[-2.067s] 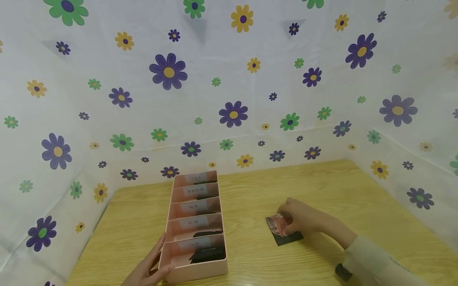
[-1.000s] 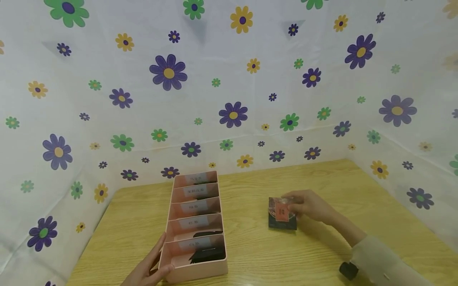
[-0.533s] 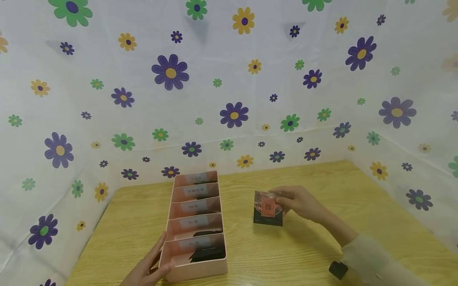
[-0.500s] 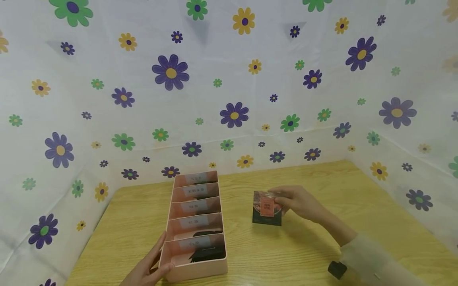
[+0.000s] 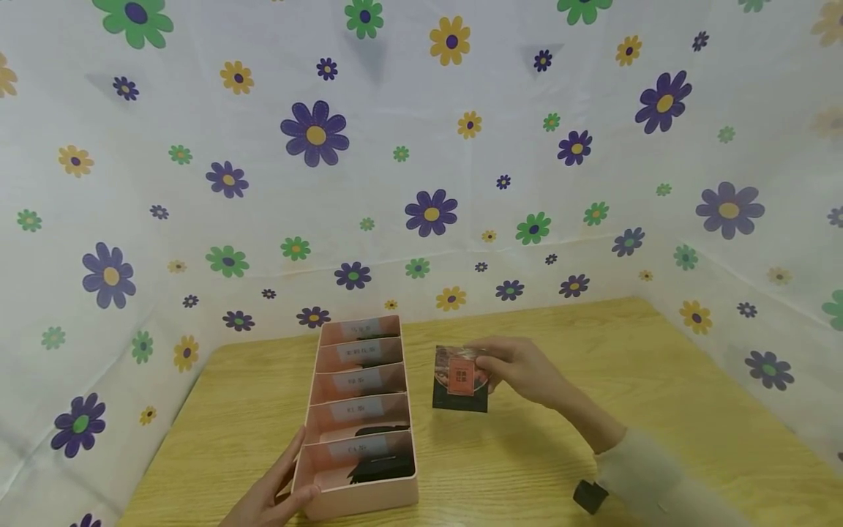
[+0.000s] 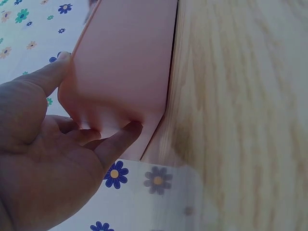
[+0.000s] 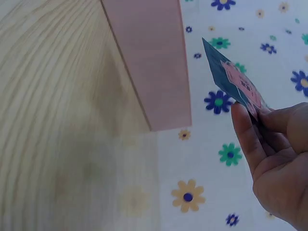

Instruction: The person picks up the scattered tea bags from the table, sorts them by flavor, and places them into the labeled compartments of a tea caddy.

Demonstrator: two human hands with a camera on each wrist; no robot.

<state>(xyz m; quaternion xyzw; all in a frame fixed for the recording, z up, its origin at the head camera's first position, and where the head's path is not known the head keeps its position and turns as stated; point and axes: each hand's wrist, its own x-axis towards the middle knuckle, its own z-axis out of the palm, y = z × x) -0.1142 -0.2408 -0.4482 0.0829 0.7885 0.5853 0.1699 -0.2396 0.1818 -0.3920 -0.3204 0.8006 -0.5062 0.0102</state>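
A square tea sachet, dark with a red label and a printed picture, is upright just right of the divided box. My right hand pinches its right edge between thumb and fingers; the right wrist view shows the sachet above the tabletop, tilted. The long pink box has several compartments in a row, each with a pale label strip. My left hand grips the box's near left corner, the thumb at the front and the fingers along the side. In the left wrist view, fingertips press the pink wall.
Black packets lie in the nearest compartment, and dark ones show in the compartment behind it. The box stands on a wood-grain table. Flower-printed white cloth encloses the back and sides. A small black device is at my right sleeve.
My right hand has lifted the tea sachet off the table, turned its front toward me and carried it left, close to the box. The left hand has stayed at the box corner.
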